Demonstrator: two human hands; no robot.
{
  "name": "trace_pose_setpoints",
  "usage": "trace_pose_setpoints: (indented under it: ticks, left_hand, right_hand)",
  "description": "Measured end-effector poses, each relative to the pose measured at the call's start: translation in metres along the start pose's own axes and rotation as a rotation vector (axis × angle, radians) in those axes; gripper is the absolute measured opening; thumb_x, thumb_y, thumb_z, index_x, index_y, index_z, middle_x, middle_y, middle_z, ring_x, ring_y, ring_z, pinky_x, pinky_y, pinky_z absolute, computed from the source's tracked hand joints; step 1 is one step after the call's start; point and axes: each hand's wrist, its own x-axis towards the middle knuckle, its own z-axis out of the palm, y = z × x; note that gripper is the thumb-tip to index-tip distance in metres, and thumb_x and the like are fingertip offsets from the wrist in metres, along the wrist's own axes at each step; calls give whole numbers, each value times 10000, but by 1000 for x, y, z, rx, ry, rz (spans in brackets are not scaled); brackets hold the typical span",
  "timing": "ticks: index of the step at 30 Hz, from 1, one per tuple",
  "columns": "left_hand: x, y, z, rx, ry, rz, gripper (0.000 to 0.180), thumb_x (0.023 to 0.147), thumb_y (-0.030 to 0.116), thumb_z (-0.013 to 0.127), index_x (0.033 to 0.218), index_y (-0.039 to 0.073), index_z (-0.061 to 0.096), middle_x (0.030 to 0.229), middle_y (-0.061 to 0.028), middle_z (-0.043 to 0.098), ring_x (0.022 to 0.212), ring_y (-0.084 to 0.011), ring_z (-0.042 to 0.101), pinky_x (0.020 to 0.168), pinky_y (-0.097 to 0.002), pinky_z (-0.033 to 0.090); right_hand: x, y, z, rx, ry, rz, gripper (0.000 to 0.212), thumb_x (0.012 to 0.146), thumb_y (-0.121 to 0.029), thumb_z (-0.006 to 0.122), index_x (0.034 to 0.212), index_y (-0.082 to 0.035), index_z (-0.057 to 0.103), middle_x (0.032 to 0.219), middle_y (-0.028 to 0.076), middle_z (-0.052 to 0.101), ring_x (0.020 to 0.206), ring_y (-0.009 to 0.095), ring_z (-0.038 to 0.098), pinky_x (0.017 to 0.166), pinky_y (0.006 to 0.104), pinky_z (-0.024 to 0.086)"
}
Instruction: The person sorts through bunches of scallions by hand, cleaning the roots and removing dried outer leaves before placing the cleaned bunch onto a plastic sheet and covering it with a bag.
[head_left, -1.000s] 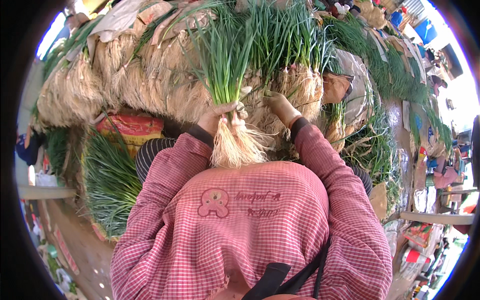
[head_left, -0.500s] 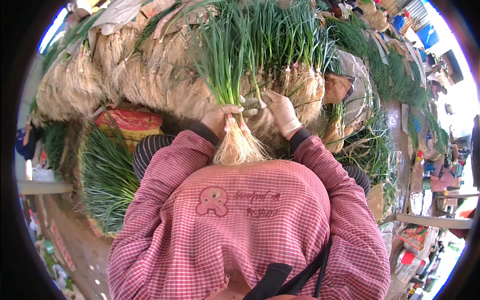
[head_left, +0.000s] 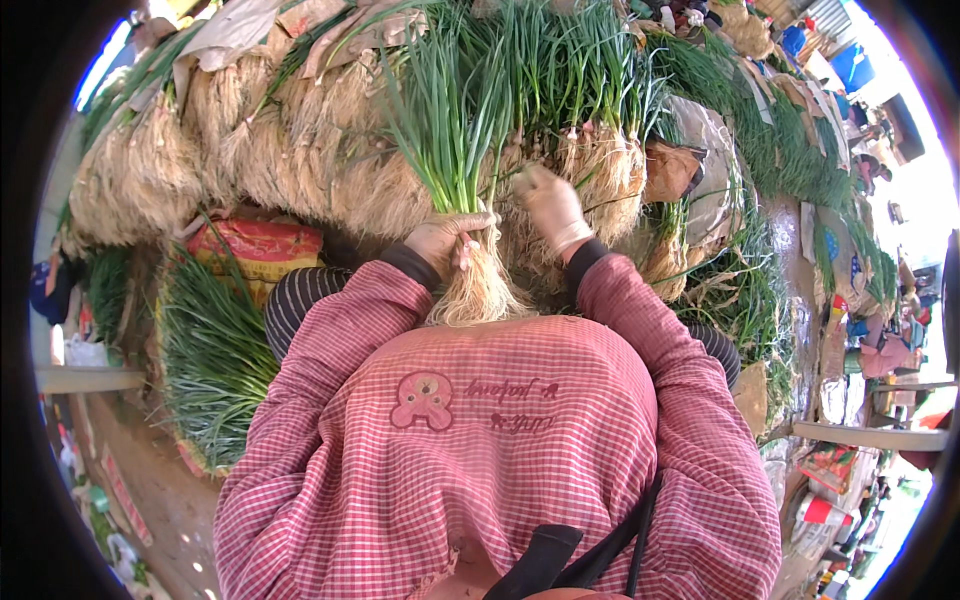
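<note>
My gloved left hand (head_left: pixel 447 240) is wrapped round a bunch of green garlic (head_left: pixel 465 165), close in front of my chest. The long green leaves point up and away, and the pale stringy roots hang below the fist. Pinkish stem bases show beside the fingers. To the right of the bunch, my gloved right hand (head_left: pixel 553 208) hovers before the heap, its fingers smeared by motion; whether anything is in them cannot be made out. Just beyond it stands a row of loose green garlic (head_left: pixel 590 80), leaves upward, its pale roots facing me.
Stacked bundles with thick pale roots (head_left: pixel 160 170) fill the far left. A red and yellow sack (head_left: pixel 255 250) and a basket of green leaves (head_left: pixel 215 360) lie left of my knee. More leafy stalks (head_left: pixel 735 300) are heaped on the right, beside a brown wrapping (head_left: pixel 672 170).
The single stalk by my right hand has joined the bunch in my left hand. My right hand has moved slightly left and up, away from the bunch. My left hand stays about where it was.
</note>
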Motion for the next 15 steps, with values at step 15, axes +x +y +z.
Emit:
trace_pose_setpoints:
  ticks: [15]
  left_hand:
    - [-25, 29, 15, 25, -222, 121, 311, 854, 149, 656, 1102, -36, 620, 852, -104, 678, 632, -183, 650, 547, -302, 547]
  right_hand:
    - [38, 31, -4, 360, -326, 39, 633, 930, -355, 540, 1460, -104, 300, 1482, 147, 347, 1332, 224, 394, 1110, 290, 319]
